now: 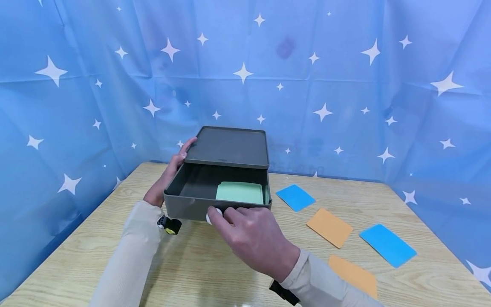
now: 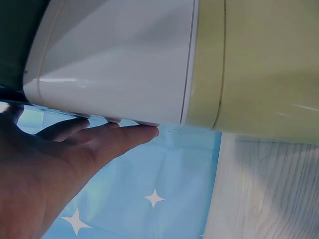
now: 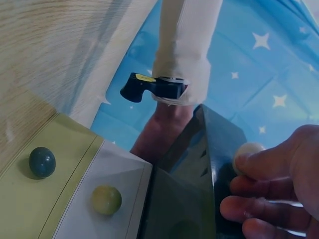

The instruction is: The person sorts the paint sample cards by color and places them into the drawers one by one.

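A small drawer cabinet [image 1: 230, 146] with a dark grey top stands on the table. Its dark grey top drawer [image 1: 186, 209] is pulled out, with pale green cards [image 1: 239, 192] lying at the right inside. My right hand [image 1: 255, 238] pinches the drawer's white knob [image 3: 249, 151] between thumb and fingers. Fingers extended, my left hand [image 1: 166, 181] rests along the cabinet's left side. Below the dark drawer, the right wrist view shows a white drawer [image 3: 112, 167] with a yellow-green knob [image 3: 106, 200] and a pale yellow drawer [image 3: 60, 149] with a dark green knob [image 3: 42, 162].
Right of the cabinet, a blue card [image 1: 296, 197], an orange card [image 1: 330, 227], another blue card [image 1: 388, 245] and another orange card [image 1: 353, 275] lie on the wooden table [image 1: 207, 264]. A blue star-patterned curtain [image 1: 230, 51] surrounds the table's back and sides.
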Action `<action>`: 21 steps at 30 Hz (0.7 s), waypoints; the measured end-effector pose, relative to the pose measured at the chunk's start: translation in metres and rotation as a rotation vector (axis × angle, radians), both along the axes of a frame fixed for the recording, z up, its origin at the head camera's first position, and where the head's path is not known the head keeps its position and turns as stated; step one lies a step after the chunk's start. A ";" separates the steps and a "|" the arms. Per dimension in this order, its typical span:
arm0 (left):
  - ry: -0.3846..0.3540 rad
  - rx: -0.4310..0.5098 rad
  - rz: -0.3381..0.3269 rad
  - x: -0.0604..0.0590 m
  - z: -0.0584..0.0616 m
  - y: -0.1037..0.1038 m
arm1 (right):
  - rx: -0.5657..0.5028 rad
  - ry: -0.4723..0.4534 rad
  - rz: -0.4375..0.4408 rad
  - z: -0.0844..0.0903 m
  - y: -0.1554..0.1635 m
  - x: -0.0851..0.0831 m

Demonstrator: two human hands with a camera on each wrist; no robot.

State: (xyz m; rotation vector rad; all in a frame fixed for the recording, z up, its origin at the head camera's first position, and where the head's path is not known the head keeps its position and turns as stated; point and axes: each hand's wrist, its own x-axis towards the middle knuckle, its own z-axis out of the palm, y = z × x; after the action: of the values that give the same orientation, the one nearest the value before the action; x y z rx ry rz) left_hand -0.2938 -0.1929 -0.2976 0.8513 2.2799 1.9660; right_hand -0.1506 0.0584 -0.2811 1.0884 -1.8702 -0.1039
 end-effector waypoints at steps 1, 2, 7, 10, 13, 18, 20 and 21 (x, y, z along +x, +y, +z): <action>-0.001 -0.001 0.001 0.000 0.000 0.000 | 0.002 0.000 -0.001 0.000 0.000 0.000; -0.002 0.000 0.001 -0.001 0.000 0.000 | 0.004 -0.001 -0.004 0.000 0.000 -0.001; 0.004 0.004 0.002 -0.001 0.001 0.000 | 0.009 0.008 -0.008 0.001 0.000 -0.002; 0.002 0.013 -0.005 0.000 0.001 -0.001 | 0.006 0.011 -0.007 0.001 0.000 -0.003; 0.003 0.016 -0.006 0.000 0.000 -0.001 | 0.003 0.006 -0.006 0.001 0.000 -0.004; 0.008 0.012 -0.011 0.001 0.000 -0.002 | -0.003 0.005 -0.006 0.000 0.000 -0.007; 0.012 0.013 -0.017 0.000 -0.001 -0.002 | -0.009 0.005 -0.003 0.000 0.000 -0.007; 0.013 0.013 -0.019 0.000 -0.001 -0.002 | -0.012 0.010 -0.001 0.000 0.000 -0.008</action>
State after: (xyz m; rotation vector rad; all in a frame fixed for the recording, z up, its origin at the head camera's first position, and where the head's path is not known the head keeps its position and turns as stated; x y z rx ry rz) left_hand -0.2938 -0.1945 -0.2984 0.8865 2.2597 1.9748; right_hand -0.1582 0.0586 -0.2812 1.0769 -1.8609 -0.0987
